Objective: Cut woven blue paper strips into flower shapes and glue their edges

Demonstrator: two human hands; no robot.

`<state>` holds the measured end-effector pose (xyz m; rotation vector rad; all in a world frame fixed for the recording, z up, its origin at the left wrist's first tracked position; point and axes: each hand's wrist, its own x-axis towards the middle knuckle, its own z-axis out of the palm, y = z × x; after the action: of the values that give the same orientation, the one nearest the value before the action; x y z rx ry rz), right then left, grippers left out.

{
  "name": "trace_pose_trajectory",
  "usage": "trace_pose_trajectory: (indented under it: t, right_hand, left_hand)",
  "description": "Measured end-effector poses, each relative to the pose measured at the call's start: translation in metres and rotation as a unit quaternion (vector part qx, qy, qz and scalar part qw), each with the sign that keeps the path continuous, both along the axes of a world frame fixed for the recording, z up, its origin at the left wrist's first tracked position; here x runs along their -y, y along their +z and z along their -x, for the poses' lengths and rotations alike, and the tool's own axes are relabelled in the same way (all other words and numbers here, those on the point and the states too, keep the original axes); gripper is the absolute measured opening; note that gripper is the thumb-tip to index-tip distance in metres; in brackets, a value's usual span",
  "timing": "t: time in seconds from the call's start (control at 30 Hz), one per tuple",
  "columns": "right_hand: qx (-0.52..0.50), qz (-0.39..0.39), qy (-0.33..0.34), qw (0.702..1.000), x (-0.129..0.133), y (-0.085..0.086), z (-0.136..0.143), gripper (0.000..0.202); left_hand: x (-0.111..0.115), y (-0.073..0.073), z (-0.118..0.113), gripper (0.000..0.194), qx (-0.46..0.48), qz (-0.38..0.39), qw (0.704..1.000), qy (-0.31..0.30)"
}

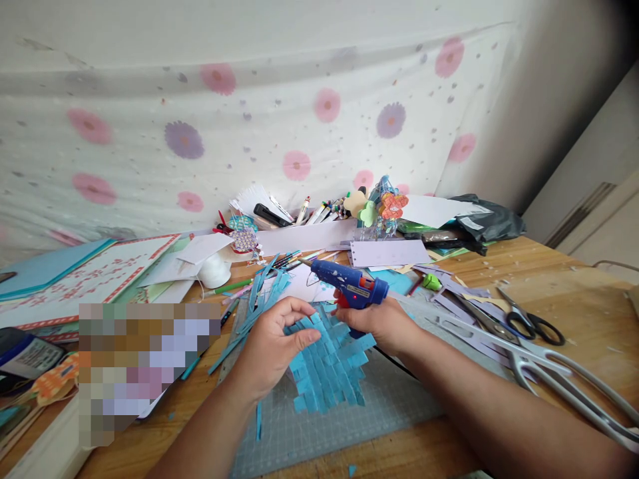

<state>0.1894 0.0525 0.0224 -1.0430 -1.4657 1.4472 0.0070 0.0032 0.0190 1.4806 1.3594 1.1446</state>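
A woven mat of blue paper strips (327,366) hangs from my left hand (282,339), its upper left edge pinched between thumb and fingers. My right hand (382,322) grips a blue hot glue gun (349,283), whose nozzle points to the left above the mat. A small red light glows on the gun's side. Loose blue paper strips (264,293) lie in a heap just beyond my left hand. Under both hands spreads a grey cutting mat (279,436) with a printed grid.
Large metal scissors (544,362) and black-handled scissors (534,326) lie at the right. A spool of white thread (214,269) stands at the left, near a dark bottle (24,356). Pens (319,213), paper flowers (392,205) and a black plastic bag (492,219) line the back.
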Motion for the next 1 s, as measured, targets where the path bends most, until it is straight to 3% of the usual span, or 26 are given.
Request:
trace_pose_trajectory:
  t: [0.17, 0.3, 0.5, 0.7, 1.0]
  right_hand:
    - [-0.021, -0.015, -0.008, 1.0, -0.004, -0.005, -0.003, 0.024]
    - [-0.009, -0.044, -0.046, 0.998, -0.007, -0.005, -0.012, 0.023]
    - [0.055, -0.143, 0.046, 0.987, -0.003, 0.003, -0.014, 0.012]
    - [0.133, -0.246, 0.07, 0.958, 0.005, 0.006, -0.006, 0.011]
    - [0.156, -0.264, 0.082, 0.948, 0.009, 0.007, -0.007, 0.014]
  left_hand:
    - [0.0, -0.001, -0.003, 0.017, -0.054, -0.041, 0.996, 0.057]
    - [-0.002, -0.005, 0.004, 0.013, -0.139, -0.103, 0.975, 0.143]
    - [-0.004, -0.003, 0.023, 0.012, -0.204, -0.18, 0.925, 0.266]
    - [-0.002, -0.002, 0.026, 0.013, -0.195, -0.203, 0.915, 0.288]
    - [-0.005, -0.012, 0.029, 0.014, -0.166, -0.228, 0.919, 0.275]
